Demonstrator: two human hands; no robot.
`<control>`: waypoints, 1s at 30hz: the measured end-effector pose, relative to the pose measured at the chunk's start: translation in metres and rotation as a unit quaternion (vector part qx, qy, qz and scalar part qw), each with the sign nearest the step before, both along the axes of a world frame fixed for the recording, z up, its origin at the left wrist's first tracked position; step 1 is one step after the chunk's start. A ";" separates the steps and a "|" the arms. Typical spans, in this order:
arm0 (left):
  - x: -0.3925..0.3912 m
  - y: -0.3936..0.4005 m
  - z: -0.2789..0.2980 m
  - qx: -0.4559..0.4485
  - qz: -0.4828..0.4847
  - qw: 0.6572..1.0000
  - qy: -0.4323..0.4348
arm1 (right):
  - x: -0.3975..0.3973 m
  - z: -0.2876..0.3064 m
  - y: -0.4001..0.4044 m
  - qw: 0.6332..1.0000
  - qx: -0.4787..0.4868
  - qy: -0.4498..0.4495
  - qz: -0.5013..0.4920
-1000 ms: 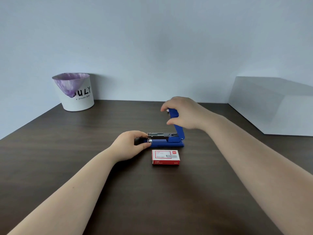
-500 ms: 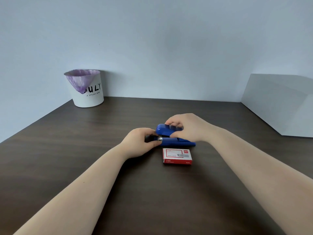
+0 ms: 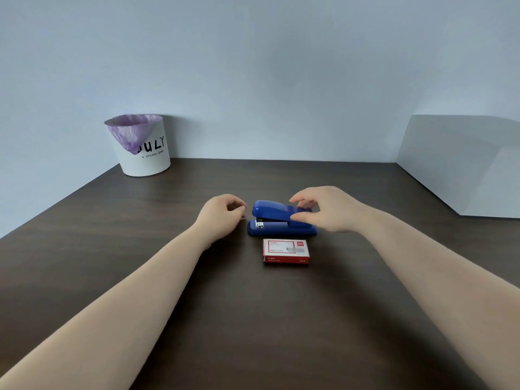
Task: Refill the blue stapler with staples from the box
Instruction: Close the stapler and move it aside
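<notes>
The blue stapler (image 3: 271, 212) lies closed on the dark wooden table (image 3: 253, 319), its metal nose pointing left. Just in front of it sits the red and white staple box (image 3: 285, 250), closed and lying flat. My left hand (image 3: 222, 213) rests a little to the left of the stapler's nose, fingers loosely curled, holding nothing and not touching it. My right hand (image 3: 329, 209) hovers over the stapler's rear end with fingers spread; thumb and fingertips are at the cover, blurred, with no firm grip visible.
A white bin (image 3: 146, 156) with a purple liner stands at the back left against the wall. A large white box (image 3: 461, 167) sits at the back right. The table's left edge runs diagonally toward me.
The stapler's cover, upright a second ago, has been pushed down and is closed. My left hand has let go of the stapler's front and drawn back left; my right hand has loosened.
</notes>
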State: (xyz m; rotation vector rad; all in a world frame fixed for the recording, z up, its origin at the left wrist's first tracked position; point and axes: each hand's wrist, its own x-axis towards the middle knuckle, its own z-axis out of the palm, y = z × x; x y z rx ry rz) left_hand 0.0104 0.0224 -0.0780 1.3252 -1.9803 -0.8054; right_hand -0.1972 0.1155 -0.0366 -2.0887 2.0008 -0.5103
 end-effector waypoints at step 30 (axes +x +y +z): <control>-0.229 -0.086 0.001 -0.070 -0.156 0.966 -0.194 | -0.226 -0.040 -0.057 0.905 -0.166 0.118 -0.374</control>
